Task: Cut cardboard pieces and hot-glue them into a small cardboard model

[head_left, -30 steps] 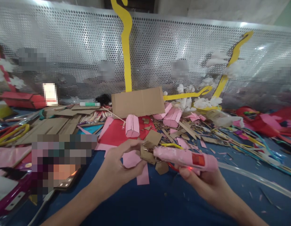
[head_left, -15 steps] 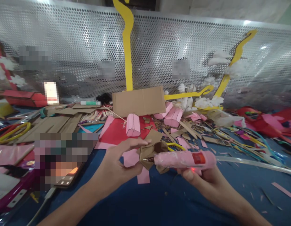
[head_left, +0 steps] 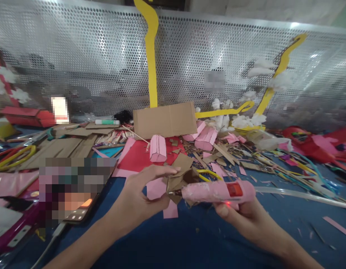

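Observation:
My left hand (head_left: 143, 192) grips a small folded cardboard piece (head_left: 182, 180) between thumb and fingers, with its hollow side turned towards the right. In my right hand (head_left: 243, 215) is a pink glue gun (head_left: 210, 191), its red light glowing near the trigger. The gun's metal nozzle points left and meets the cardboard's near edge, close to my left thumb. From the gun's back end a clear glue stick (head_left: 302, 195) runs off to the right. Pink paper (head_left: 156, 188) shows behind my left fingers. Yellow scissor handles (head_left: 208, 174) lie just past the gun, partly covered.
Behind stands a cardboard box (head_left: 164, 120) with a tall yellow strip (head_left: 152, 63), before a perforated metal screen (head_left: 181, 48). A pink paper box (head_left: 158, 148) sits on red paper (head_left: 135, 158). A phone (head_left: 86, 213) lies left; scraps and sticks litter the right of the blue table (head_left: 150, 243).
The glue gun has shifted very slightly left, its nozzle staying at the cardboard's edge. My left hand keeps its hold, nearly still.

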{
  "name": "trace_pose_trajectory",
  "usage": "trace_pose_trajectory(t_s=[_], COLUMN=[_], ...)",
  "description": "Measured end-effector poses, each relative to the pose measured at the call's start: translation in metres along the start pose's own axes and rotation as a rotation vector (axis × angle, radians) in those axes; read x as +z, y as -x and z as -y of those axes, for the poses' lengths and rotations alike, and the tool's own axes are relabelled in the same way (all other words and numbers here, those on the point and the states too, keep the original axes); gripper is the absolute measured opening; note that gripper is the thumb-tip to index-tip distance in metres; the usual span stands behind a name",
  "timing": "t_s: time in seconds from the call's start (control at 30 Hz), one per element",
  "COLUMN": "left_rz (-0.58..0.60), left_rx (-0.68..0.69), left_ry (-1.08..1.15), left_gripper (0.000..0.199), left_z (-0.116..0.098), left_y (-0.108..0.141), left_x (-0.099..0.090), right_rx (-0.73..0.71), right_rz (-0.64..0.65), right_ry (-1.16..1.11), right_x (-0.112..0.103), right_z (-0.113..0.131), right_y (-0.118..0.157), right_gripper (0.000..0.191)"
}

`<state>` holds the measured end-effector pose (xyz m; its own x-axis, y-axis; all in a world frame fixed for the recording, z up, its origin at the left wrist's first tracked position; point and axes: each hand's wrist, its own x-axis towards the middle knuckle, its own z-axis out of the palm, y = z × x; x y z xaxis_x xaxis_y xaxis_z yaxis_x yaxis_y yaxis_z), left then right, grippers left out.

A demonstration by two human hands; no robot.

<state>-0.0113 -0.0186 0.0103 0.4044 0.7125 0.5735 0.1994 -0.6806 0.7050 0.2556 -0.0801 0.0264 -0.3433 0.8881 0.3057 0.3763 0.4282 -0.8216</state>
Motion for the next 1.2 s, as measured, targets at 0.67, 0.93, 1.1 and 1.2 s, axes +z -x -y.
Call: trace_pose_trajectory(t_s=[0.67, 0.93, 1.1, 1.2], left_rz=[-0.032, -0.095, -0.165, -0.208], left_rx=[-0.046, -0.003, -0.017, -0.085], left_ry=[-0.059, -0.064, -0.061, -0.071], left_gripper=[0.049, 0.049, 0.040, 0.037], left_z=[0.002, 0.004, 0.010, 0.015], left_y=[-0.003, -0.006, -0.008, -0.009], left_x=[-0.005, -0.007, -0.009, -0.011], right_rx=[0.063, 0.059, -0.013, -0.011], right_rz=[-0.036, -0.036, -0.111, -0.200], right_ry=[-0.081, -0.065, -0.031, -0.009], right_x=[-0.003, -0.004, -0.001, -0.004], right_z=[-0.009, -0.010, 0.000, -0.004], right_y=[0.010, 0.008, 0.000, -0.003], right_gripper=[0.023, 0.021, 0.025, 0.034])
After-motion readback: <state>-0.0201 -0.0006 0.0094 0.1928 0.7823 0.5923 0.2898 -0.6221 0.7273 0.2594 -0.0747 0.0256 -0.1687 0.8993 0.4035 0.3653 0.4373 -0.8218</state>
